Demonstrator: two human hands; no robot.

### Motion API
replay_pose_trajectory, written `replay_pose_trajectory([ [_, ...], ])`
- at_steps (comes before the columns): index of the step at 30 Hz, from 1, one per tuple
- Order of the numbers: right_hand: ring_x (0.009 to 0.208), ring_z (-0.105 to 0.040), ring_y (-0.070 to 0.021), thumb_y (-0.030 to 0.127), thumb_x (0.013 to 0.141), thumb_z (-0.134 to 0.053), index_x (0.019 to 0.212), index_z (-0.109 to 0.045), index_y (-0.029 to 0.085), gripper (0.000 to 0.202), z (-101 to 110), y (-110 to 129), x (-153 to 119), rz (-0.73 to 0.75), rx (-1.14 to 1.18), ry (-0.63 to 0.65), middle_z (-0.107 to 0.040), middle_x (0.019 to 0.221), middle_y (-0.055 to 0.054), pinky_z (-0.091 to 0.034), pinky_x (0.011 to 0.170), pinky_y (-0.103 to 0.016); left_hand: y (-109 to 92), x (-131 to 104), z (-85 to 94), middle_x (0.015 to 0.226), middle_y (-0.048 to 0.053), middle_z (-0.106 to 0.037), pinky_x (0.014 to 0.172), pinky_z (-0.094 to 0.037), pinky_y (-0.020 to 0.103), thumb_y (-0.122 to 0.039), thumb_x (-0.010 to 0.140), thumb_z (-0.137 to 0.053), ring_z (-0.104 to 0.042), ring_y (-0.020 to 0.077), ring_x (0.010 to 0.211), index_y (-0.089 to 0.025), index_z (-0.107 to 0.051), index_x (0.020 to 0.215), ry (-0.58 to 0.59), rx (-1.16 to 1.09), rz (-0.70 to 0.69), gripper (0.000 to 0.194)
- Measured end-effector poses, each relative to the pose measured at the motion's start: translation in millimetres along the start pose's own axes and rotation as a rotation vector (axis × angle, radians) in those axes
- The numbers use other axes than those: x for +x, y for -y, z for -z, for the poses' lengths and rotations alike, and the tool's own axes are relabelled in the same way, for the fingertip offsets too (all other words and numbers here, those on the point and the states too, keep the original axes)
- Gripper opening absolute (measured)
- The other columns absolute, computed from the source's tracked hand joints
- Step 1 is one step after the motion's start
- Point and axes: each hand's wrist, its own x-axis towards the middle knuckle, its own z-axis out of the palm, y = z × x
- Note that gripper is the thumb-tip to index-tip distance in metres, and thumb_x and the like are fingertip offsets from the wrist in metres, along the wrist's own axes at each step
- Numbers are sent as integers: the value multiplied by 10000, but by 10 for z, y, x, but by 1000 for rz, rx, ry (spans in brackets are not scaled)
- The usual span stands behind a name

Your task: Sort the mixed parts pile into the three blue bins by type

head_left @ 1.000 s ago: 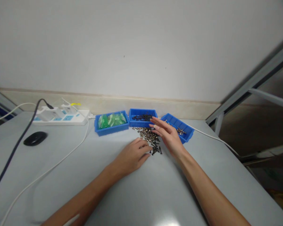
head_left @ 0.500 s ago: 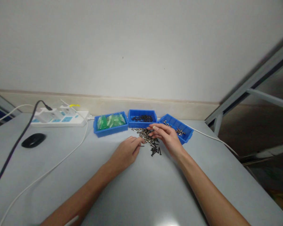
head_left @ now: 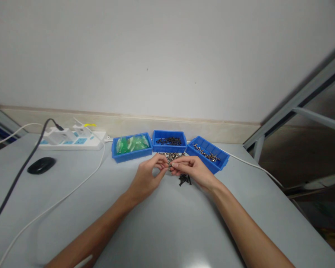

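Observation:
My left hand point(head_left: 148, 176) is closed in a pinch, its fingertips on a small dark screw that mostly hides between the fingers. Fingertip to fingertip with it, my right hand point(head_left: 194, 169) is also pinched, and what it grips is too small to make out. Both hover at the near side of a pile of small shiny metal fasteners point(head_left: 171, 155), partly covering it. Just below the right fingers lies a small heap of black screws point(head_left: 184, 179).
Behind the pile, a blue bin point(head_left: 169, 148) holds black screws. The left blue bin point(head_left: 132, 155) contains green-and-clear plastic packets; the right blue bin point(head_left: 226, 160) has shiny metal fasteners. A power strip point(head_left: 97, 144), black mouse point(head_left: 41, 165) and white cable point(head_left: 69, 193) lie leftward.
My right hand has come down and left from above the pile, its fingers closing to meet my left hand. The left fingertips have lifted slightly with the screw.

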Motion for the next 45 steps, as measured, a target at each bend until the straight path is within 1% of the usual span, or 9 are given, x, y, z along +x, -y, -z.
replay_pose_trajectory([
  [6, 620, -679, -163, 454, 648, -858, 747, -770, 159, 323, 49, -6, 35, 35, -49, -166, -740, 699, -70, -527, 616, -290, 26, -62, -65, 917, 31, -680, 817, -551, 318, -124, 924, -581, -649, 174, 854, -179, -605, 994, 130, 227, -128, 92],
  [9, 937, -726, -218, 407, 748, -802, 1019, -774, 225, 328, 42, 37, 32, 197, 40, -213, -769, 1049, -90, -549, 840, -348, -8, -108, -125, 1135, 84, -675, 969, -515, 412, -142, 964, -519, -589, 238, 1084, -173, -605, 1160, 321, 338, -281, 216],
  [11, 1150, -664, -243, 366, 784, -779, 1189, -712, 287, 418, 35, 65, 25, 270, 89, -199, -689, 1284, -73, -503, 979, -390, -32, -133, -171, 1256, 94, -644, 1025, -487, 454, -152, 969, -515, -532, 270, 1188, -174, -587, 1252, 423, 401, -364, 293],
  [14, 1187, -643, -264, 358, 802, -763, 1225, -688, 303, 434, 39, 79, 24, 284, 92, -208, -654, 1340, -73, -489, 1002, -424, -34, -142, -220, 1267, 91, -651, 998, -505, 471, -196, 967, -546, -531, 292, 1190, -169, -616, 1242, 464, 476, -405, 284],
  [22, 961, -717, -221, 365, 803, -760, 1110, -733, 264, 324, 68, 62, 18, 232, 92, -206, -711, 1221, -85, -539, 851, -363, 79, -83, -121, 995, 80, -721, 827, -542, 341, -127, 984, -485, -632, 214, 936, -161, -698, 1010, 407, 562, -348, 218],
  [30, 884, -712, -198, 393, 793, -756, 1051, -742, 240, 301, 80, 85, 14, 213, 79, -224, -729, 1161, -92, -530, 790, -343, 123, -65, -59, 870, 42, -678, 781, -506, 327, -115, 925, -557, -621, 207, 864, -176, -636, 932, 304, 466, -113, 100],
  [35, 692, -673, -164, 407, 784, -757, 957, -759, 213, 260, 105, 76, 25, 197, -89, -203, -756, 855, -61, -527, 695, -328, 105, -58, -57, 866, 14, -655, 771, -502, 309, -75, 869, -575, -626, 186, 836, -199, -577, 913, 183, 364, -36, 132],
  [40, 632, -649, -158, 405, 799, -743, 958, -776, 186, 273, 104, 35, 0, 134, -277, -15, -724, 722, -43, -525, 642, -319, 57, -34, -22, 877, -7, -668, 746, -520, 269, -66, 847, -597, -653, 156, 809, -215, -526, 930, 79, 243, -28, 184],
  [45, 700, -696, -173, 383, 795, -760, 978, -781, 166, 285, 91, -7, -23, 67, -214, 138, -759, 751, -67, -538, 699, -323, 10, -11, -2, 862, -22, -695, 725, -538, 250, -53, 822, -636, -675, 138, 765, -216, -497, 943, 40, 189, 0, 246],
])
